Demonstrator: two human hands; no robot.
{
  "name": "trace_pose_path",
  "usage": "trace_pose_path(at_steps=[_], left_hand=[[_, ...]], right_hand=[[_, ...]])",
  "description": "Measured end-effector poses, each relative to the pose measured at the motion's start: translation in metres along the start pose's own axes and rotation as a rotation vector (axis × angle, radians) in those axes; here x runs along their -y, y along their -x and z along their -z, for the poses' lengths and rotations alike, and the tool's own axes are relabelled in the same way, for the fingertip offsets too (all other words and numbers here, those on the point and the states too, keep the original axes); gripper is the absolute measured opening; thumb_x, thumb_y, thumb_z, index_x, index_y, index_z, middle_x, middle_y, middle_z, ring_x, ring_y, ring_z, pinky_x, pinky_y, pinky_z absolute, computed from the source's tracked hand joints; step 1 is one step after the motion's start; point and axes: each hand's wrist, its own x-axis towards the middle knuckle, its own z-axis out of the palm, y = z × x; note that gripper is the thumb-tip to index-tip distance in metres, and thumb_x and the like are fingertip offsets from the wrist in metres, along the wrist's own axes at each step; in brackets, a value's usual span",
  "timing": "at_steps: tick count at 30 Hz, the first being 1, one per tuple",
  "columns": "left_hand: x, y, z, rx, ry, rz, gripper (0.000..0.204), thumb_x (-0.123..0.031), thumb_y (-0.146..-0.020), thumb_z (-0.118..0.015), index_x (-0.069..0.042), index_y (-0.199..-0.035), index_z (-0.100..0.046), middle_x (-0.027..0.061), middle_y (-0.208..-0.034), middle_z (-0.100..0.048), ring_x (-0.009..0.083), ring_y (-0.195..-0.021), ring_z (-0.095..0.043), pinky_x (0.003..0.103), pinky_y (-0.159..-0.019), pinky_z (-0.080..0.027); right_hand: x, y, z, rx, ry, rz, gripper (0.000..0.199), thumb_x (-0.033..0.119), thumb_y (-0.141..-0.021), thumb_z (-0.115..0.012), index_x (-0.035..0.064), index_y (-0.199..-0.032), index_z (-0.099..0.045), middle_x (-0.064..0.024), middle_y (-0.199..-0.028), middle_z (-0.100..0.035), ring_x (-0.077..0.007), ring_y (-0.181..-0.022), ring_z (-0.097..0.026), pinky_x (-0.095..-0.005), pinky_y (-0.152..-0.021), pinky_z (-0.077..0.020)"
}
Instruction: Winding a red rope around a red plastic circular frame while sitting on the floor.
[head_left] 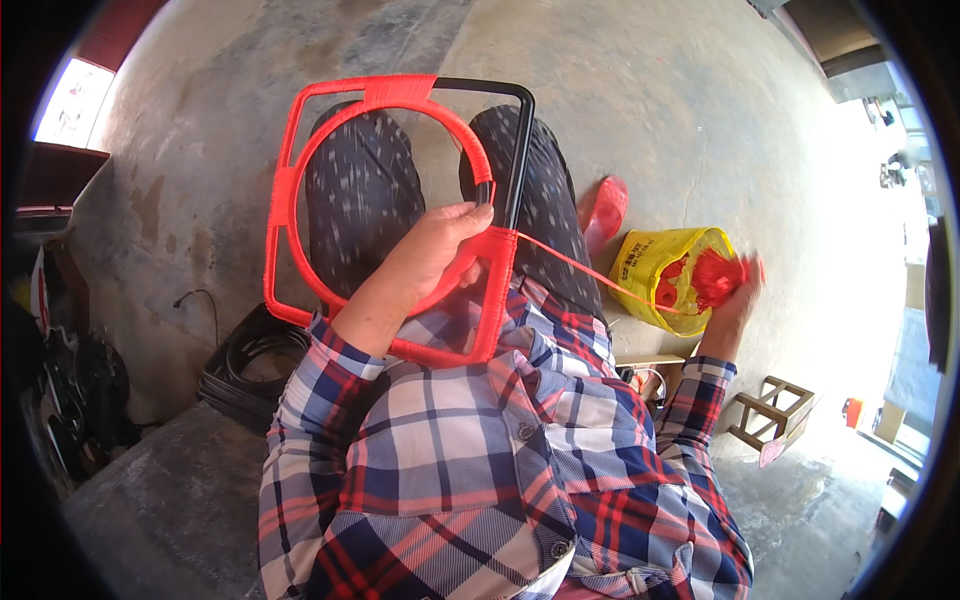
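A squarish black frame with a ring inside it lies over my lap, most of it wound in red cord. The upper right corner and a short bit of the ring show bare black. My left hand grips the frame at its right side, where ring and outer bar come close. From there a red strand runs right to a yellow tub. My right hand, slightly blurred, is closed on a loose red cord bundle at the tub's mouth. More red material lies inside the tub.
Several black frames are stacked on the floor at my left, near a thin black cable. A red shoe shows beyond my right knee. On the right stands a small wooden stool; an open box sits by my right hip.
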Motion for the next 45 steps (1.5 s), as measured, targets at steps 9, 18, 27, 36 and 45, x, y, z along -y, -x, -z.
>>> trace_pose_path(at_steps=[9,18,27,36,45], left_hand=[[0.014,-0.002,-0.012,-0.205,-0.124,-0.566,0.041,-0.030,-0.097,-0.045,-0.004,-0.128,-0.043,0.0102,-0.118,-0.053,0.0158,-0.101,-0.055,0.029,-0.083,-0.045],[0.019,-0.014,0.009,-0.275,0.050,-0.300,0.048,0.007,-0.068,-0.045,-0.001,-0.115,-0.052,0.0068,-0.101,-0.059,0.0162,-0.090,-0.059,0.028,-0.084,-0.049],[0.034,-0.025,0.030,0.003,0.383,0.072,0.036,0.006,-0.074,-0.054,0.000,-0.108,-0.061,0.0112,-0.100,-0.067,0.0230,-0.089,-0.067,0.034,-0.081,-0.055],[0.007,-0.013,0.001,0.047,0.567,-0.034,0.032,-0.014,-0.089,-0.053,0.003,-0.116,-0.057,0.0147,-0.106,-0.066,0.0276,-0.100,-0.064,0.040,-0.092,-0.050],[0.018,-0.013,0.003,0.017,0.490,-0.019,0.030,-0.016,-0.094,-0.051,0.002,-0.117,-0.056,0.0131,-0.108,-0.065,0.0239,-0.097,-0.064,0.039,-0.090,-0.051]], right_hand=[[0.039,0.194,-0.231,1.179,0.678,0.962,0.033,0.005,-0.070,-0.067,0.0136,-0.102,-0.065,-0.0085,-0.103,-0.063,-0.0247,-0.084,-0.065,-0.0340,-0.070,-0.0527],[0.003,0.177,-0.217,0.852,0.519,0.853,0.037,0.018,-0.067,-0.077,0.0125,-0.101,-0.066,-0.0061,-0.097,-0.064,-0.0282,-0.089,-0.063,-0.0367,-0.072,-0.0507],[-0.021,0.212,-0.197,1.165,0.914,0.857,0.035,0.023,-0.062,-0.078,0.0031,-0.089,-0.065,-0.0101,-0.099,-0.061,-0.0287,-0.091,-0.061,-0.0368,-0.077,-0.0514],[-0.019,0.172,-0.182,1.230,0.418,0.202,0.022,0.009,-0.077,-0.074,0.0011,-0.096,-0.066,-0.0093,-0.100,-0.064,-0.0180,-0.090,-0.062,-0.0319,-0.076,-0.0504],[-0.006,0.192,-0.182,1.205,0.711,0.733,0.025,0.009,-0.073,-0.072,0.0033,-0.097,-0.067,-0.0113,-0.100,-0.063,-0.0244,-0.081,-0.062,-0.0325,-0.074,-0.0509]])
